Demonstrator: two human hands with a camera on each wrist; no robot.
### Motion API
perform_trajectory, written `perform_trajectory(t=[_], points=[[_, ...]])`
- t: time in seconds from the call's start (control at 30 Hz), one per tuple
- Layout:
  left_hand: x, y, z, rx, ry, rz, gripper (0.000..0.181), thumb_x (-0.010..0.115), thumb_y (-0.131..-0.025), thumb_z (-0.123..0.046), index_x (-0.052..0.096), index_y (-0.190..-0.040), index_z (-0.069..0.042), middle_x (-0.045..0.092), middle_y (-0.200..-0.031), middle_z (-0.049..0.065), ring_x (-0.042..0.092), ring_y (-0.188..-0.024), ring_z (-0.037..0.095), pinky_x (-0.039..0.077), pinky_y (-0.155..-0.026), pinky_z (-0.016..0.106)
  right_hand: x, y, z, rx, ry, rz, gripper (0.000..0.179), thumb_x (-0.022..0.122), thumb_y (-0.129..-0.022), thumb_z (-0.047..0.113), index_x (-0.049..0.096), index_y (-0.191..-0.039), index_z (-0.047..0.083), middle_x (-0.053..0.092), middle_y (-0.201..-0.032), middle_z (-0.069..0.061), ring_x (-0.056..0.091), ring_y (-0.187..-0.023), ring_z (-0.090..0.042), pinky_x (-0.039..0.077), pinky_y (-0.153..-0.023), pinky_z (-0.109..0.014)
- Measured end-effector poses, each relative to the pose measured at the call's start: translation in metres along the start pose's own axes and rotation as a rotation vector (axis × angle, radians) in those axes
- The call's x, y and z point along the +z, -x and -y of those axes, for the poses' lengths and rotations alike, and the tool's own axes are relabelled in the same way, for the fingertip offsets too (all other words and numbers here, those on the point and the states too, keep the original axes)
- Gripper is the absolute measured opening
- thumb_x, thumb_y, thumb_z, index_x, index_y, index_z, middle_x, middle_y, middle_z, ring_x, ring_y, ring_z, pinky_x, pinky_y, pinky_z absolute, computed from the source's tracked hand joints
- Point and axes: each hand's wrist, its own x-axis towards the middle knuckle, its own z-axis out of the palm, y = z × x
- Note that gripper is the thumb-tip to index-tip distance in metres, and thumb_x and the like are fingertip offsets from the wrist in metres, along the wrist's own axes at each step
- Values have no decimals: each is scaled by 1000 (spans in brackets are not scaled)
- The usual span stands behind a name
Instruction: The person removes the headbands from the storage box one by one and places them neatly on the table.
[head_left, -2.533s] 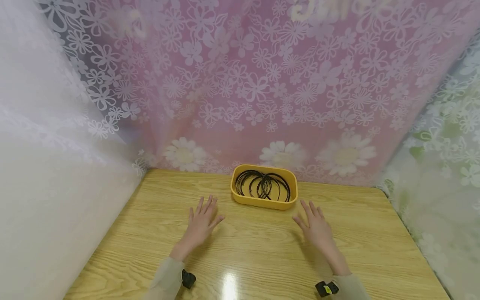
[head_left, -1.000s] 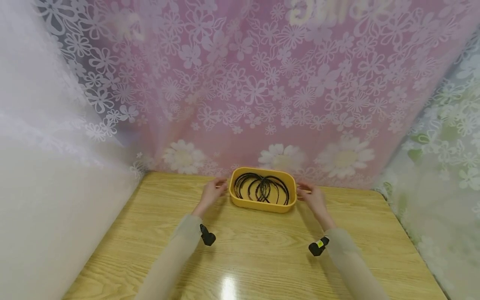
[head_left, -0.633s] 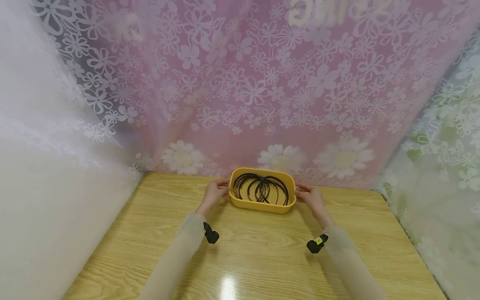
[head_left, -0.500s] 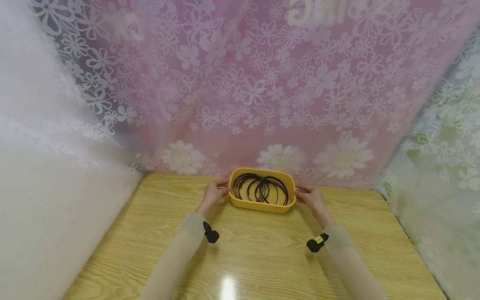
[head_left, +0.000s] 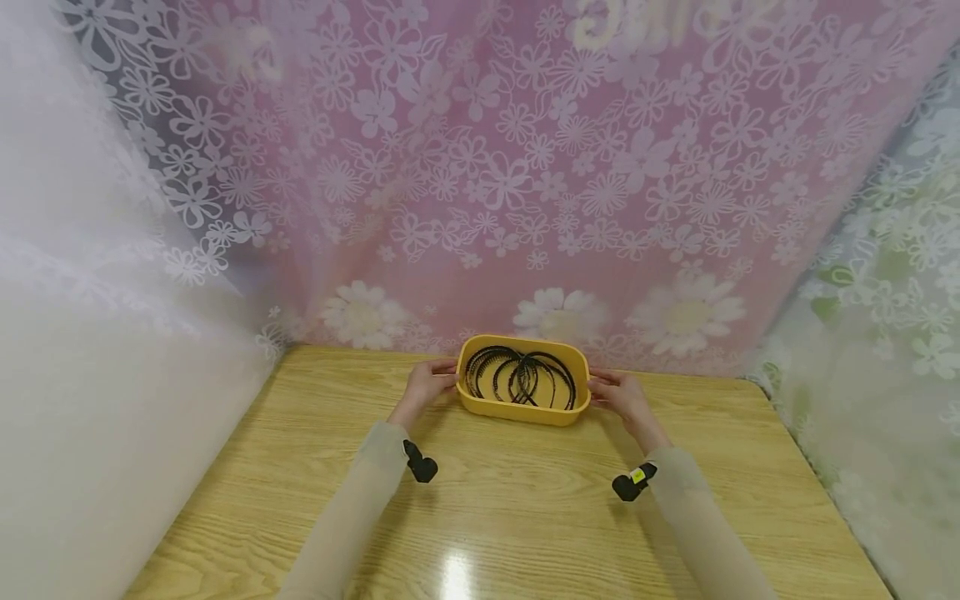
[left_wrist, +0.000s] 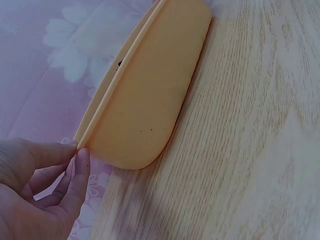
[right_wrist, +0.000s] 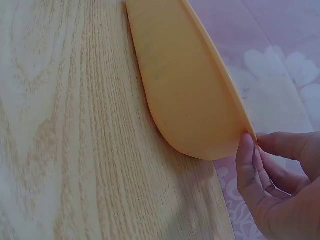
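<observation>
A yellow plastic bin [head_left: 521,412] sits near the back edge of the wooden table, with several black headbands [head_left: 522,359] lying inside, some of them toothed. My left hand [head_left: 424,387] pinches the rim at the bin's left end. In the left wrist view, the thumb of that hand [left_wrist: 42,192] lies at the rim with the fingers just under it. At the opposite end, my right hand [head_left: 624,397] pinches the rim likewise. The right wrist view shows this hand [right_wrist: 282,192] with thumb and fingers at the rim's corner, beside the bin's smooth wall [right_wrist: 195,95].
A pink flowered curtain [head_left: 450,283] hangs right behind the table [head_left: 517,500]. Pale sheeting [head_left: 112,400] stands along the left side and a green-and-white flowered sheet [head_left: 877,358] along the right. A dark camera is strapped to each wrist.
Both hands, spread over the table at first, have moved forward to the bin's two ends and taken hold of its rim. Over the last half second almost nothing has moved.
</observation>
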Motion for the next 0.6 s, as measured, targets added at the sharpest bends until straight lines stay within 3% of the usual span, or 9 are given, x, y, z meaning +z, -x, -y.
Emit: perform_trajectory(t=[0.6], points=[[1,3,5,-27,72,-1,43,63,-98,3,57,-141,4,62,-133,24,65,-115,35,54,-98,47,1,5,-1,-10,6,16,47,57,-103,5,46,-146,-11,63,-125,-28,68,-82,-14,61,-82,-35]])
